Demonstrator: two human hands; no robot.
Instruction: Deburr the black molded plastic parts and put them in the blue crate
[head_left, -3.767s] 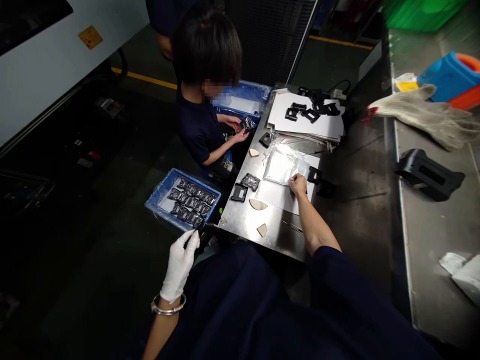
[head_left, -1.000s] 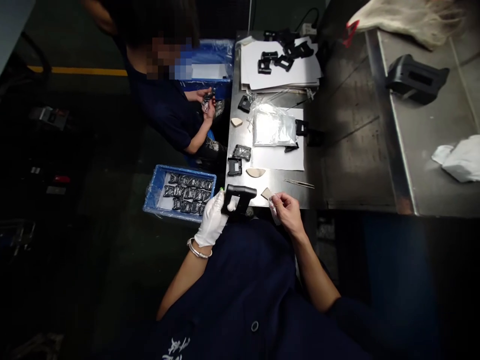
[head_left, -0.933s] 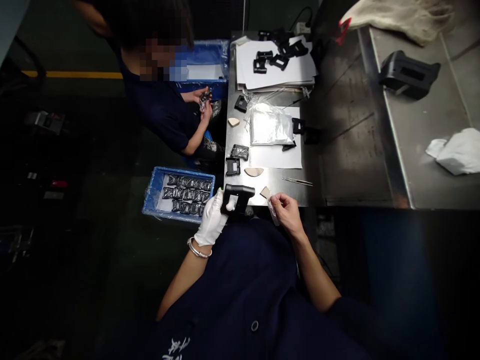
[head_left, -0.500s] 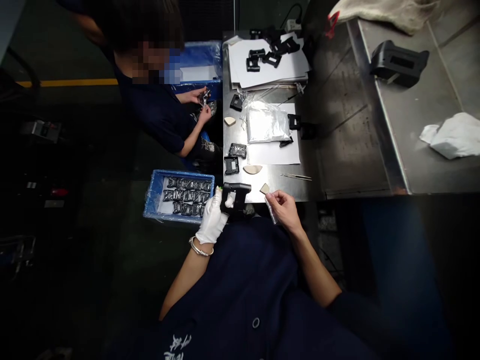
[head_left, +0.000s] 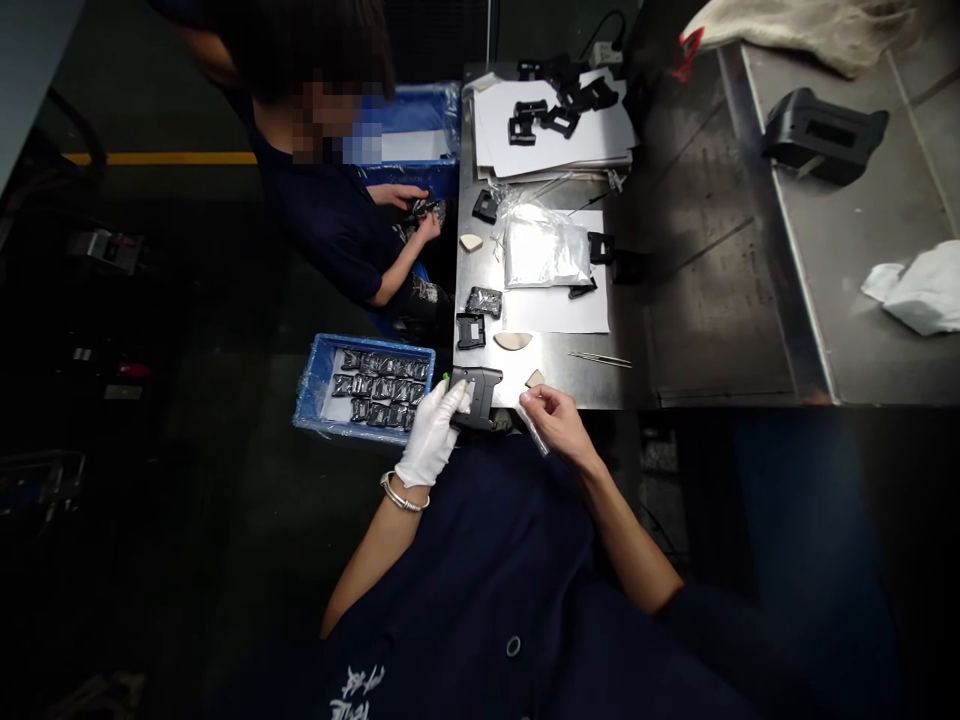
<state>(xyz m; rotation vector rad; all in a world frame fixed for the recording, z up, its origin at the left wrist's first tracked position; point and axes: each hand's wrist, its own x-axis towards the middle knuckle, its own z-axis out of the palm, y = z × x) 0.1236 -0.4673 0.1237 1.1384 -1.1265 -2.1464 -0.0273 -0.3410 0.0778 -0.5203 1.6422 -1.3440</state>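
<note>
My left hand [head_left: 433, 432], in a white glove, grips a black plastic housing [head_left: 481, 397] at the table's near edge, thumb on its upper face. A smooth, closed side of the housing now faces up. Just to the right, my bare right hand [head_left: 559, 422] is closed on a small clear plastic bag [head_left: 534, 432], which hangs down from the fingers. Beyond those fingertips lies a small tan wedge-shaped piece [head_left: 535, 379]. A larger tan half-round piece [head_left: 513, 341] rests farther in on the metal table [head_left: 551, 365].
Tweezers [head_left: 600, 358] lie on the right. Behind are a bagged black part [head_left: 484, 302], another black housing [head_left: 471, 331] and a silvery plastic packet [head_left: 547, 250]. A blue crate [head_left: 304, 400] of wrapped parts stands left. A co-worker [head_left: 322, 220] handles a part.
My left hand has turned the black housing over, from its open-framed side to a closed face. The right hand, with the bag, has shifted slightly left. The whole view has shifted a little.
</note>
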